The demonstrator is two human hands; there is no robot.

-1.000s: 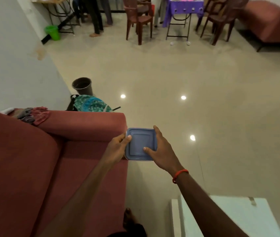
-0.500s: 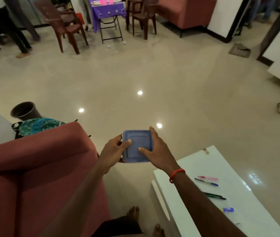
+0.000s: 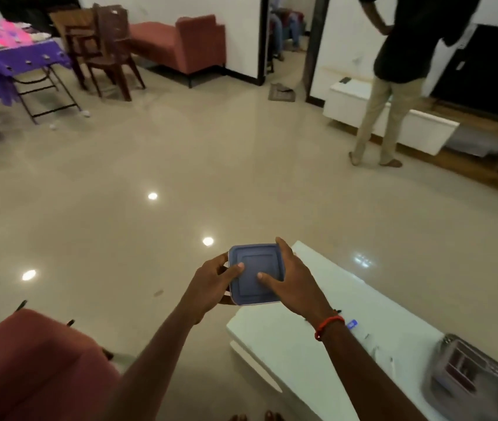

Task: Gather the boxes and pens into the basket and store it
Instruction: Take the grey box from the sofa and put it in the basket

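Note:
I hold a square box with a blue lid (image 3: 254, 273) in front of me, above the near-left end of a low white table (image 3: 290, 344). My left hand (image 3: 211, 287) grips its left side, thumb on the lid. My right hand (image 3: 295, 284) grips its right side, thumb on the lid too. A grey basket (image 3: 472, 369) stands on the table at the lower right, blurred. A small blue item (image 3: 351, 324) lies on the table beside my right wrist; the pens are hidden behind my right forearm.
A red sofa arm (image 3: 35, 360) is at the lower left. A person (image 3: 399, 77) stands at the right by a white TV unit (image 3: 417, 129). Brown chairs (image 3: 105, 53), a purple-covered folding table (image 3: 20, 59) and another red sofa (image 3: 181, 44) stand far back. Glossy floor lies between.
My view has swung right: the near sofa slid to the lower left, and the white table, basket and standing person came into view. Both hands keep the same hold on the box.

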